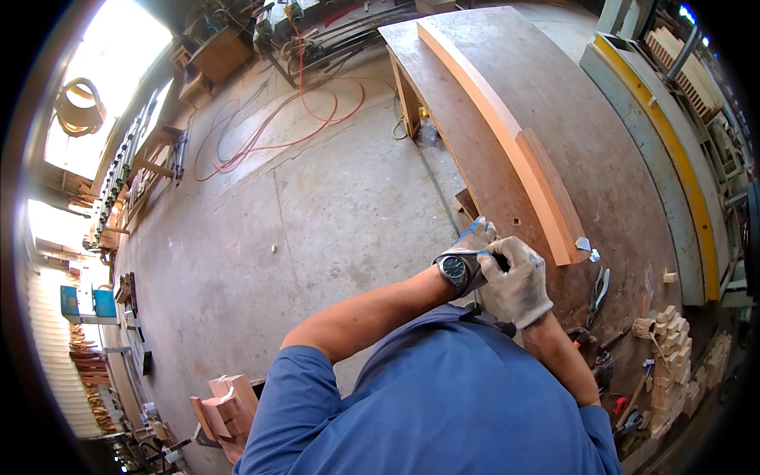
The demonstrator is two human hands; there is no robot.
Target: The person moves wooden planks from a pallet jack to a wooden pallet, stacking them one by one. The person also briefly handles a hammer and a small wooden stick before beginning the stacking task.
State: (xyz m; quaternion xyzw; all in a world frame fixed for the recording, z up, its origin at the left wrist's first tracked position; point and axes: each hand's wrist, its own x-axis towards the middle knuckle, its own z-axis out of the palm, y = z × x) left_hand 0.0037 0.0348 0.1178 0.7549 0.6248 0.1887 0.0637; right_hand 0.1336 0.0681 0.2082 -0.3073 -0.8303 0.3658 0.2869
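Observation:
Both my hands meet in front of my body, at the near left edge of the workbench, in pale work gloves with blue trim. My left hand (475, 237) has a dark-faced wristwatch (454, 270) at its wrist, and its fingers are partly hidden. My right hand (516, 281) is closed, thumb against fingers, at the left glove's dark cuff; the exact grip is partly covered. Beyond them, a long curved wooden beam (483, 99) lies on the workbench (602, 150). A shorter, darker wooden strip (552, 182) lies along its near right side.
Pliers (599, 294) and white scraps (584, 244) lie near the beam's near end. Stacked wood blocks (671, 356) stand at right, beside a grey and yellow metal beam (661, 119). Red hose (305, 142) coils across the concrete floor (261, 237). More wood blocks (228, 412) sit at lower left.

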